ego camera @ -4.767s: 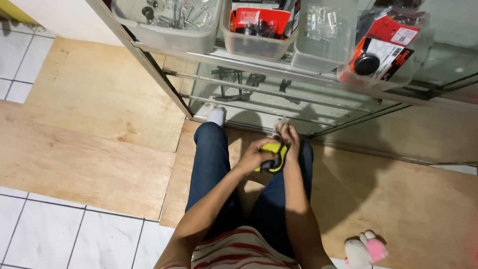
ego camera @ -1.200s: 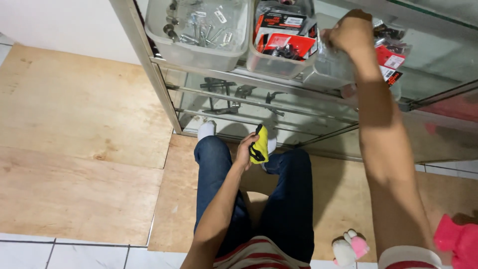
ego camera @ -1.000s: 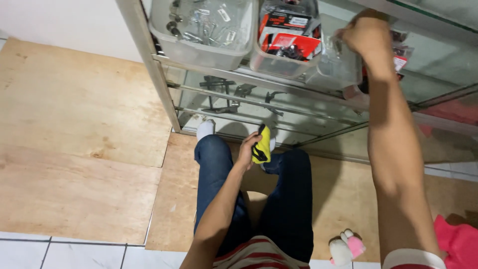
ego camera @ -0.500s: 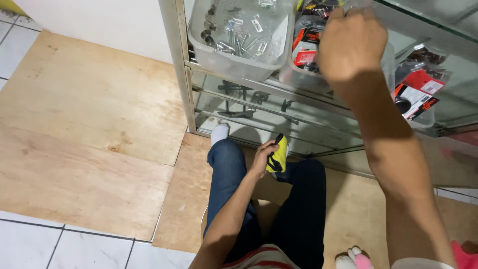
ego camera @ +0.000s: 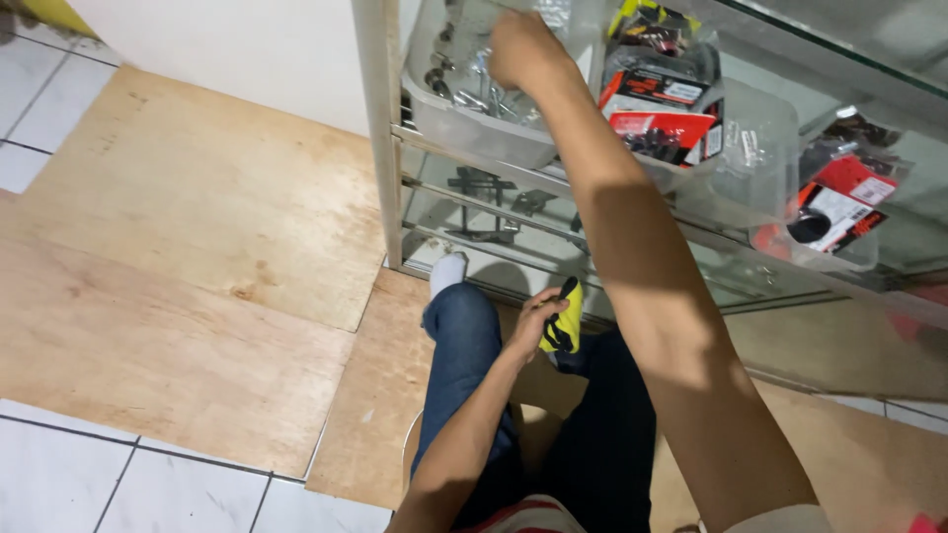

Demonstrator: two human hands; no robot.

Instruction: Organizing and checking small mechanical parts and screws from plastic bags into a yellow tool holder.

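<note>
Left hand [ego camera: 533,324] clenching its grip around a yellow-and-black tool [ego camera: 563,321] over the knees, right hand [ego camera: 523,49] reaching, fingers curled, into a clear bin of metal hardware [ego camera: 464,109], whether it is grasping anything impossible to tell.

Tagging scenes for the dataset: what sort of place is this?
Probably a small hardware or parts shop. A glass display cabinet holds clear tubs of loose metal fittings and red carded packs. The right hand reaches into a tub; the left hand holds a yellow-and-black tool.

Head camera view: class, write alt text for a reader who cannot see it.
A seated person's right hand reaches into a clear bin of metal hardware on a glass shelf unit, while the left hand holds a yellow-and-black tool above the knees.
</note>
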